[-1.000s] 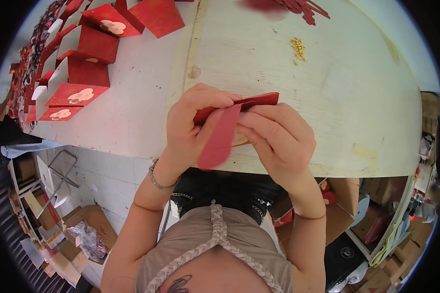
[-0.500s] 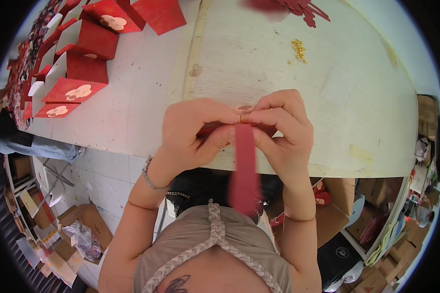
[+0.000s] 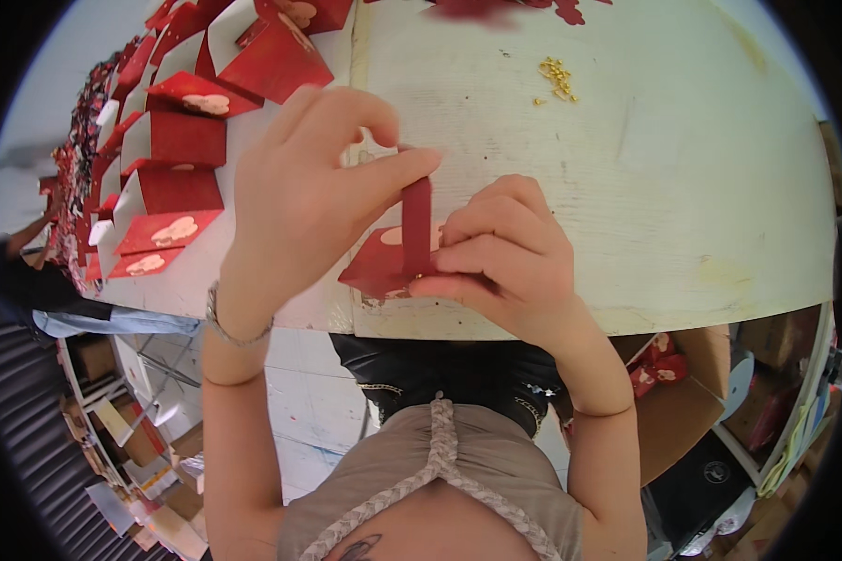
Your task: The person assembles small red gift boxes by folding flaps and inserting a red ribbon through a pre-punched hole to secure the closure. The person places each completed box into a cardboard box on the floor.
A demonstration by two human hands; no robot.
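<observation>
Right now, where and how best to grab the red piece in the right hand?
I'd likely pinch the red piece by its left corner, from the left: the right hand covers its right end, the red strap hides part of its middle.

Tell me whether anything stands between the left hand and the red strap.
Nothing visible: the left hand touches the red strap near its top; the right hand grips the red piece lower down.
</observation>
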